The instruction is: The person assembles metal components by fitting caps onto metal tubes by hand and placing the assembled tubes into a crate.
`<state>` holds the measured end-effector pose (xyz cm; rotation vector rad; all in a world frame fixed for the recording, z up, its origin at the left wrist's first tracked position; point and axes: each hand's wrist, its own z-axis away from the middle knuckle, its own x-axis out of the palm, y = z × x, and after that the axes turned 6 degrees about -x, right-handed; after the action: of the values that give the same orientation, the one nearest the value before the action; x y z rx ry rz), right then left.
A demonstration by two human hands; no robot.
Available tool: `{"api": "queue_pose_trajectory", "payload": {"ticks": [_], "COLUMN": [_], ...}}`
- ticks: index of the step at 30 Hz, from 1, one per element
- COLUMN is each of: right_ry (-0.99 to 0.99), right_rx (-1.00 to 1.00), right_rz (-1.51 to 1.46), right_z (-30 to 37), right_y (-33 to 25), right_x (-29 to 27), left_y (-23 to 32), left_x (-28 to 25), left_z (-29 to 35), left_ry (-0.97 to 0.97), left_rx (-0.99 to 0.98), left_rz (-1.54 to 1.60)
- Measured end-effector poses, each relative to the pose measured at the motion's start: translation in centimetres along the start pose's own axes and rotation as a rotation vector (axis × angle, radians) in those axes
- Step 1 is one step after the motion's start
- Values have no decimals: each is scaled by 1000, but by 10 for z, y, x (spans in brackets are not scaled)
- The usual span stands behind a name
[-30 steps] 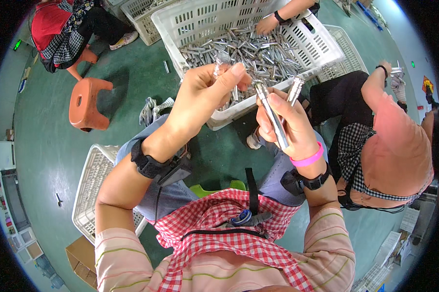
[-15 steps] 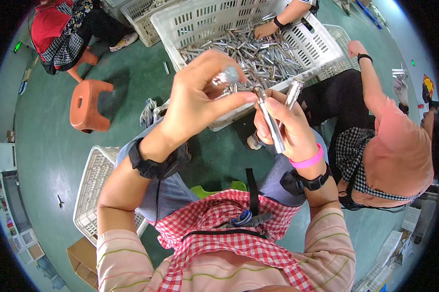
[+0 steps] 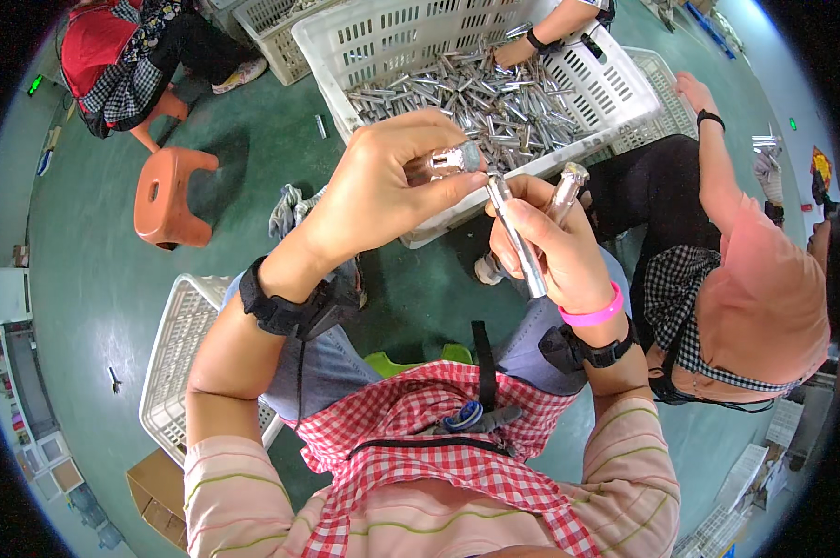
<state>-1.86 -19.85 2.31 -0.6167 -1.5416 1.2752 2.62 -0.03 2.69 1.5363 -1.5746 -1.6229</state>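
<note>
My right hand (image 3: 558,242) is closed around two shiny metal tubes. One slim metal tube (image 3: 519,237) slants down across its fingers, and a second, thicker tube (image 3: 567,190) sticks up behind the thumb with a wider end. My left hand (image 3: 383,181) is curled around a short, thick metal piece (image 3: 443,162), partly covered by its fingers. The left thumb and fingertips meet the upper end of the slim tube; what they pinch there is too small to make out. Beyond both hands, a white plastic crate (image 3: 346,56) holds a heap of similar metal tubes (image 3: 476,98).
A co-worker's hand (image 3: 515,52) reaches into the crate from the far side. Another person in a pink top (image 3: 764,270) sits close on my right. An orange stool (image 3: 171,197) stands at left, a white basket (image 3: 173,358) beside my left leg. Single metal pieces lie on the floor (image 3: 94,288).
The thick metal piece in my left hand has turned and shows more clearly now. My right hand has shifted very slightly. The co-worker's hand at the right has moved a little.
</note>
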Motion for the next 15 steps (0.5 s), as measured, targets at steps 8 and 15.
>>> {"api": "queue_pose_trajectory", "payload": {"ticks": [8, 15], "right_ry": [47, 70], "right_rx": [-16, 0], "right_rz": [120, -22], "right_z": [0, -1], "right_y": [3, 3], "right_x": [5, 7], "left_y": [1, 2], "left_x": [6, 10], "left_z": [3, 5], "left_ry": [85, 174], "left_rx": [-31, -87], "left_rz": [13, 99]}}
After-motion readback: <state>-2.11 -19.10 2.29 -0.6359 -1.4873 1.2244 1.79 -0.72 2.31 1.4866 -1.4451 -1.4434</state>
